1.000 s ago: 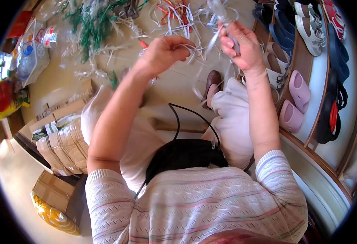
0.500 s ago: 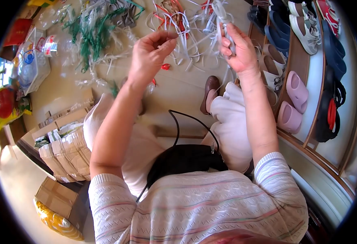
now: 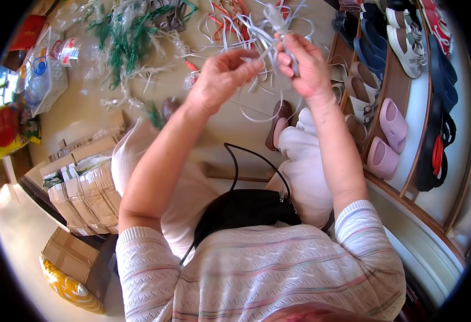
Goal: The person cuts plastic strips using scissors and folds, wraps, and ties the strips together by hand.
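Note:
My right hand (image 3: 306,67) is closed around a bundle of white plastic strapping strips (image 3: 274,20), whose upper end sticks out above the fingers. My left hand (image 3: 226,78) is beside it, thumb and fingers pinched on a white strip (image 3: 269,51) that reaches toward the bundle. The fingertips are slightly blurred. A thin white loop (image 3: 252,119) hangs down between the hands. Behind them, a tangle of white and orange strips (image 3: 235,24) lies on the floor.
Green netting and string (image 3: 125,45) lie at the upper left, by a white basket (image 3: 45,88). A shoe rack (image 3: 402,189) with several shoes stands on the right. A taped cardboard box (image 3: 85,201) is at the left. A black bag (image 3: 246,209) rests on my lap.
My left hand has moved right and closer to my right hand. The strip between them now shows, with a loop hanging below. The bundle has shifted slightly left.

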